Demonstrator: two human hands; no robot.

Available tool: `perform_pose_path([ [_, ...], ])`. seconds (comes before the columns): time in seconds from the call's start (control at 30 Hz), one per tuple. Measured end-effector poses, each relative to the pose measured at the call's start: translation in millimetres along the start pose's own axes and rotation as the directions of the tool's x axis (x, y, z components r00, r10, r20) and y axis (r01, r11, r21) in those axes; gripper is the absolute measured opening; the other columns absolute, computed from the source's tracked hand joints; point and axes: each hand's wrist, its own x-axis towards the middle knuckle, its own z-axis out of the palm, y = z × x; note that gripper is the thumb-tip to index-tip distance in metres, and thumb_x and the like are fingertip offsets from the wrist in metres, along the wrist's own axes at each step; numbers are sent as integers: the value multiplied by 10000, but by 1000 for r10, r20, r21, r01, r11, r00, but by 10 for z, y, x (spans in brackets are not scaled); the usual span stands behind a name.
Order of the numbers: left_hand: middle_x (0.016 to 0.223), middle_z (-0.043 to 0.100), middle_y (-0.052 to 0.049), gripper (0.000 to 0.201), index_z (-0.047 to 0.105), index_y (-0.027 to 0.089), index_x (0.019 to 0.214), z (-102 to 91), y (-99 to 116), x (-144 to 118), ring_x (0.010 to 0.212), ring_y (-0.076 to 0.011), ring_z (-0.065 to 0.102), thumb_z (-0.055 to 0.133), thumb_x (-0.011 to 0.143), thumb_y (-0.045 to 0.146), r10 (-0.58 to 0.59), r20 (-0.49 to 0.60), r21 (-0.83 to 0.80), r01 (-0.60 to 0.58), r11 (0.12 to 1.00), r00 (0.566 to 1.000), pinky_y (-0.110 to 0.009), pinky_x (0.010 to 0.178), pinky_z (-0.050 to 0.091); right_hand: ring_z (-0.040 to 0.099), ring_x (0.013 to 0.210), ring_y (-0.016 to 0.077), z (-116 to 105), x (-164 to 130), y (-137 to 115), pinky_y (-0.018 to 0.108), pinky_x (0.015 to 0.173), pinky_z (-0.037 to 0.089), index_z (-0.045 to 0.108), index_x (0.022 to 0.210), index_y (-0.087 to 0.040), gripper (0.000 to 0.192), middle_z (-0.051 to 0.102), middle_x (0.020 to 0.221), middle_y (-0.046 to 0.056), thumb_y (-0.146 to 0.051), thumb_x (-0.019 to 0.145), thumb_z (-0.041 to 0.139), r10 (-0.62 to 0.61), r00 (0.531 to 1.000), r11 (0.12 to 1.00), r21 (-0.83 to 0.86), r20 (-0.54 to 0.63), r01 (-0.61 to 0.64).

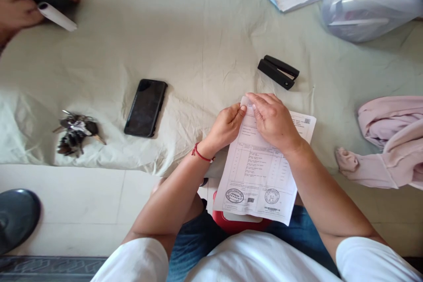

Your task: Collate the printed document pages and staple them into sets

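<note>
Nearest the camera, white sleeves and blue jeans, with a red stool (236, 224) partly hidden under the lap. Above it, a printed document (261, 176) with two round stamps at its lower edge, its upper part lying on the pale cloth (205, 31) over the desk, its lower part hanging past the desk edge over the lap. At the top left corner of the document, both hands together: left hand (226, 127), with a red thread on the wrist, fingers pinched on the corner; right hand (272, 119) laid flat over the top of the sheet, fingertips touching the same corner. Just beyond the hands, a black stapler (278, 71), near but apart. To the left, a black phone (146, 107) face up, then a bunch of keys (76, 132). On the right edge, a pink garment (390, 141). At the far left corner, another person's hand (16, 6) around a dark object.
</note>
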Motion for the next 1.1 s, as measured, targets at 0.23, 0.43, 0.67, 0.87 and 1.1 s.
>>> perform_pose_path([
  [0.23, 725, 537, -10, 582, 571, 235, 802, -7, 43, -40, 650, -159, 478, 625, 1017, 774, -56, 28, -82, 58, 995, 998, -325, 582, 386, 713, 874, 258, -358, 55, 233, 420, 821, 562, 795, 870, -266, 264, 792, 881, 45, -407, 1044, 654, 175, 984, 976, 125, 35, -178],
  [0.43, 702, 520, -4, 577, 577, 232, 784, -18, 53, -42, 620, -145, 445, 645, 1015, 756, -67, -8, -82, 66, 994, 998, -309, 551, 372, 699, 800, 227, -477, 29, 286, 391, 757, 508, 778, 857, -261, 236, 789, 870, 30, -378, 1026, 661, 215, 967, 959, 158, 134, -235],
  [0.67, 738, 591, -16, 534, 610, 223, 823, -37, 90, -48, 655, -154, 514, 671, 1014, 718, -119, 41, -134, 123, 983, 992, -298, 580, 412, 657, 759, 213, -448, 11, 257, 378, 722, 484, 718, 791, -246, 279, 731, 811, 31, -357, 1028, 620, 194, 972, 966, 146, 132, -213],
  [0.87, 687, 444, 3, 570, 455, 241, 701, -70, 27, -32, 634, -153, 372, 651, 1059, 639, -17, -150, 94, 31, 995, 989, -320, 558, 298, 651, 757, 215, -499, 10, 318, 377, 724, 471, 731, 834, -258, 257, 740, 819, 26, -386, 1027, 620, 187, 970, 968, 141, 155, -210],
  [1.1, 668, 508, 1, 527, 556, 247, 754, -141, 1, -59, 620, -159, 453, 665, 1036, 679, -91, -169, -37, 85, 996, 981, -311, 542, 343, 520, 625, 194, -768, -13, 547, 362, 639, 396, 692, 738, -280, 378, 608, 647, -7, -561, 989, 691, 258, 940, 947, 133, 225, -292],
])
